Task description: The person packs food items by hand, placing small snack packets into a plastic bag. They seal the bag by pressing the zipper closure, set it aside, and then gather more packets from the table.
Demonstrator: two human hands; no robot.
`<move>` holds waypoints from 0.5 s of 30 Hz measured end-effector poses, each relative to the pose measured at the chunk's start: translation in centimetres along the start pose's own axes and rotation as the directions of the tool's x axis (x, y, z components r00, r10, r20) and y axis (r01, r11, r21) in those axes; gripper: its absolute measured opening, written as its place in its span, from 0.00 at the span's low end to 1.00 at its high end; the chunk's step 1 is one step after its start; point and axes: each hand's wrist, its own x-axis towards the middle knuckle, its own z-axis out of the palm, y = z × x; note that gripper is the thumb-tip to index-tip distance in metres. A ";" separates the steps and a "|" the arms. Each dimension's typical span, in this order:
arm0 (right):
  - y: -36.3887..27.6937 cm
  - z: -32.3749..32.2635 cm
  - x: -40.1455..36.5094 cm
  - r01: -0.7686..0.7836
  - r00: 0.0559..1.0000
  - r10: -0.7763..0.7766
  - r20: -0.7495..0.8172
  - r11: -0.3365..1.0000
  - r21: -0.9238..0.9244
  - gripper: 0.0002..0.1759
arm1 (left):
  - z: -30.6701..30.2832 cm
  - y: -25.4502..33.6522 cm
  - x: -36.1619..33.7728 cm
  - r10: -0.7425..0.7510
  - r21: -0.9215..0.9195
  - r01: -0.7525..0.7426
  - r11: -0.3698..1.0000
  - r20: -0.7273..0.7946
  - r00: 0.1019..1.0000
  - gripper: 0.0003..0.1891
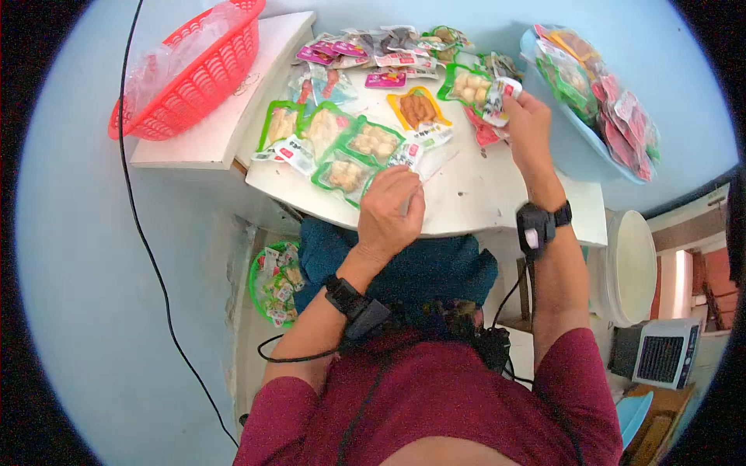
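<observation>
My right hand (531, 124) pinches the white end of a green-edged snack packet (470, 87) with pale round pieces inside, held above the back right of the white table (474, 198). Nearer the front edge, my left hand (391, 206) has its fingers curled at the ends of several green-edged packets (374, 142). Whatever its fingertips may grip is hidden under them. A clear plastic film shows just beside those fingers. Between the hands lies an orange-edged packet (419, 109) with brown pieces. A red packet (485, 130) is partly under the right hand's packet.
Several mixed packets (365, 48) are piled at the back. A red basket (200, 71) with clear bags stands at left, a light blue basin (569, 120) of packets at right. A green basket (273, 283) of packets sits below. A black cable (140, 217) hangs at left.
</observation>
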 end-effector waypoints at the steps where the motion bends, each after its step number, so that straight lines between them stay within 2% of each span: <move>1: -0.2 -0.8 -1.8 -0.123 0.992 0.114 0.052 0.957 0.262 0.11 | 0.0 0.0 -0.1 -0.004 0.002 0.004 1.000 -0.008 1.000 0.06; 4: 0.1 -3.1 -5.4 -0.294 0.955 0.238 0.176 0.833 0.468 0.16 | 0.1 -0.1 -0.2 -0.033 0.034 0.034 0.999 -0.012 0.999 0.06; 7: -0.2 -4.9 -8.6 -0.350 0.937 0.287 0.201 0.808 0.474 0.18 | 0.3 0.3 0.0 -0.040 0.074 0.045 0.996 -0.069 0.997 0.06; 9: -0.4 -5.3 -10.8 -0.379 0.925 0.340 0.172 0.770 0.514 0.15 | 0.2 0.8 0.0 -0.098 0.049 0.103 0.994 -0.086 0.991 0.06; 15: 0.4 -4.7 -14.3 -0.491 0.870 0.367 0.328 0.687 0.536 0.17 | 0.5 2.0 0.2 -0.165 -0.004 0.166 0.986 -0.141 0.976 0.07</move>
